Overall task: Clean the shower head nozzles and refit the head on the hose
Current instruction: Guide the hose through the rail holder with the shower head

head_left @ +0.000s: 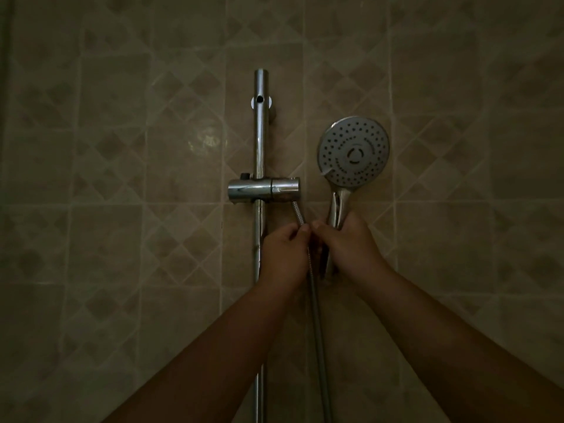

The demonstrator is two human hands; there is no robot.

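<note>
Head view showed the shower head [353, 151] right of the slide rail [259, 141], nozzles facing out, its handle gripped by the right hand [348, 244]. Just beside the rail, the left hand [285, 250] pinched the hose [316, 306] between curled fingers. Both forearms reached up. Judged best: keep the handle steady, align threads squarely, turn gently.

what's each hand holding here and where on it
The right hand grips the round chrome shower head by its handle's lower part. The left hand pinches the ribbed metal hose just below the chrome slider bracket.
</note>
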